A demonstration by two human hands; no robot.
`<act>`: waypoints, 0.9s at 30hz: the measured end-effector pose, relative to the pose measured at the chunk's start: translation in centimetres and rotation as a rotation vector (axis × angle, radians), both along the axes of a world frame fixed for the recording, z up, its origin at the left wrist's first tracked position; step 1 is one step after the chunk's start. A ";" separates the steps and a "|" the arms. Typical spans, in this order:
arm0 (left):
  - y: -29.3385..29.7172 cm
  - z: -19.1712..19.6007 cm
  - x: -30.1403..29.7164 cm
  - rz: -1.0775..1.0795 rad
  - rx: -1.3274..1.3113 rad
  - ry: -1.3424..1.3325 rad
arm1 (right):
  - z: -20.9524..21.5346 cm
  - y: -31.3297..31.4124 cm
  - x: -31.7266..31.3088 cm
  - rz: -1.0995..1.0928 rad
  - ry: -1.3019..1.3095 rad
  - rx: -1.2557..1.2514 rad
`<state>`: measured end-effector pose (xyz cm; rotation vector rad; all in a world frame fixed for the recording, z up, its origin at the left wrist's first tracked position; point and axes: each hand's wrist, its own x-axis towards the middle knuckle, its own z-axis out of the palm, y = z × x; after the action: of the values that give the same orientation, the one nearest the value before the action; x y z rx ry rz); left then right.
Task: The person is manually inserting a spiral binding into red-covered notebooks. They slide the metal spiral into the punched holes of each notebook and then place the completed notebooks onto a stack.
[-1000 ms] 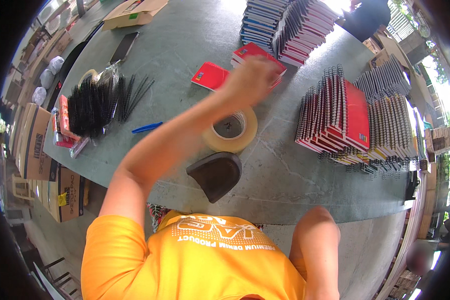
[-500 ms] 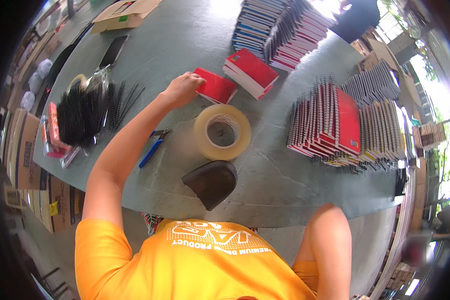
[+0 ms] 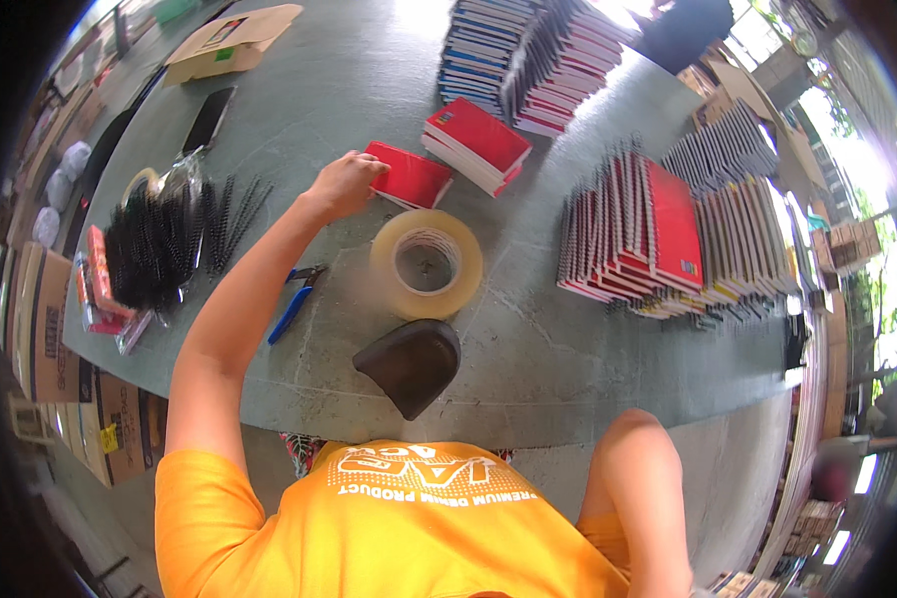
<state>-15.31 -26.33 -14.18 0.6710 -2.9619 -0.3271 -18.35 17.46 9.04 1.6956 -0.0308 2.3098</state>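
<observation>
My left hand (image 3: pixel 347 183) reaches out across the table with its fingers closed on the left edge of a red-covered notebook (image 3: pixel 412 177), which lies on the tabletop. Just right of it is a short stack of red notebooks (image 3: pixel 476 142) with white page edges. A big roll of clear tape (image 3: pixel 381 264) lies flat nearer to me, and below that sits a dark, rounded wedge-shaped block (image 3: pixel 414 367). Blue-handled pliers (image 3: pixel 291 311) rest beneath my left forearm. My right arm bends at the elbow at the lower right; its hand is out of the picture.
Black spiral coils (image 3: pixel 154 239) are heaped on the left, by a dark phone (image 3: pixel 207 120) and an open cardboard piece (image 3: pixel 231 42). Rows of spiral-bound red notebooks (image 3: pixel 673 224) stand at the right. Blue-edged books (image 3: pixel 476 55) are stacked at the far side.
The whole view has shifted slightly, so the table's things sit a little farther left. My left hand stays on the red notebook's left edge.
</observation>
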 end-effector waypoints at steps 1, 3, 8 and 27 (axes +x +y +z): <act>0.2 -0.2 -0.3 0.032 -0.010 -0.002 | -0.5 -0.1 -1.3 0.188 -0.158 0.157; -0.5 -0.9 0.0 0.049 -0.069 0.028 | -2.4 -0.8 -5.0 0.559 -0.464 0.429; -0.7 -1.1 0.8 0.026 0.004 0.103 | -10.0 -4.6 -11.7 0.739 -0.945 0.704; 1.6 -1.4 1.4 -0.044 -0.360 0.085 | -12.9 -8.8 -17.0 -1.716 0.404 1.324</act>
<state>-13.86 -24.77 -15.57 0.5318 -2.8455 0.1692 -35.37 8.62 -3.89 1.2226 -2.1643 0.4335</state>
